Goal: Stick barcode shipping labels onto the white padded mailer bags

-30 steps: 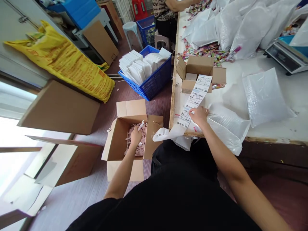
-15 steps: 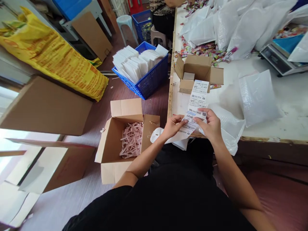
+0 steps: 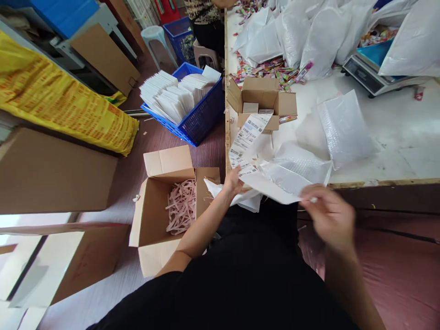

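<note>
My left hand (image 3: 233,181) is closed on the lower part of a printed strip of shipping labels (image 3: 248,137), which rises over the table edge towards a small open carton (image 3: 260,88). On the right, my right hand (image 3: 330,215) is smeared by motion. Its fingertips pinch the near corner of a white bubble mailer (image 3: 297,172) that lies partly over the table's front edge. Just what the right fingers grip is partly hidden. White paper (image 3: 252,201) hangs below the left hand. A second bubble mailer (image 3: 344,130) lies flat further right.
An open cardboard box (image 3: 154,211) with pink shredded paper stands on the floor at left. Behind it is a blue crate (image 3: 202,123) of white mailers. Filled white bags (image 3: 323,41), loose small packets (image 3: 271,68) and a scale (image 3: 364,73) occupy the table. A person (image 3: 206,23) sits beyond.
Both hands were together on the label strip. My right hand has let go of it and swung right and towards me to the mailer's corner. The view has shifted right.
</note>
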The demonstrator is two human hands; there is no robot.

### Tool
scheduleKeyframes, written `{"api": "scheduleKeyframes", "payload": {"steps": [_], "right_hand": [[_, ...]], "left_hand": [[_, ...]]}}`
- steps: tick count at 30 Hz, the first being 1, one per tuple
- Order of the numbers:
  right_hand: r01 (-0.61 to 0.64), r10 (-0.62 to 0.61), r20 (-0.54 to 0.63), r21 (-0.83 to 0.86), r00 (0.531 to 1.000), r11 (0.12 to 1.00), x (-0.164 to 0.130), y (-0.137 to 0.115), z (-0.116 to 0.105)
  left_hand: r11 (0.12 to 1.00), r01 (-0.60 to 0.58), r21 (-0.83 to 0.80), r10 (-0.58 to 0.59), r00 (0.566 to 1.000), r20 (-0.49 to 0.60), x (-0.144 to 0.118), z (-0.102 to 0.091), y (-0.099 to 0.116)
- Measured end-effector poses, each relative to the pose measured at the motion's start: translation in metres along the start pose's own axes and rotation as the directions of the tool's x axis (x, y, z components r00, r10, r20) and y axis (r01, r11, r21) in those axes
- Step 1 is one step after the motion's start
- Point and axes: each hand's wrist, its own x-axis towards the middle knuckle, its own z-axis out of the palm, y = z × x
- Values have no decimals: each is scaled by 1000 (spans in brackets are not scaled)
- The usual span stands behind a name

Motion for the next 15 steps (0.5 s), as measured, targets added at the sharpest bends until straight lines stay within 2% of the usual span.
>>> {"api": "scheduleKeyframes", "payload": {"steps": [1,2,3,4,5,6,8,9,11,13,15], "right_hand": [[-36,55,-176,107,983,994,5,5,-14],[-56,127,-364,199,923,978,10,14,-24],[-77,210,-517,267,830,961,13,28,-31],[-128,302,-603,314,738,941,15,46,-33],[-210,391,-629,344,672,915,15,65,-31],[-314,473,-620,355,626,881,12,84,-27],[-494,574,-576,310,582,812,2,115,-17],[-557,581,-557,237,593,796,-4,125,-13],[-609,482,-563,-47,671,792,-14,133,-10],[-578,318,-551,-398,772,713,-15,130,-7],[-498,228,-471,-596,852,629,-6,123,7]], "left_hand": [[999,-54,3,54,996,-68,3,-3,4],[996,-89,14,90,989,-118,5,-7,8],[994,-103,27,106,983,-147,6,-10,11],[994,-103,35,107,982,-156,6,-14,13],[995,-89,41,94,984,-151,6,-17,14],[997,-66,47,72,988,-138,5,-20,14],[998,-21,60,27,994,-104,2,-24,11],[998,-3,67,10,995,-95,1,-26,10],[997,12,81,-5,996,-91,-1,-28,6],[995,12,95,-4,996,-90,-2,-30,4],[993,12,116,-2,996,-89,-1,-31,2]]}}
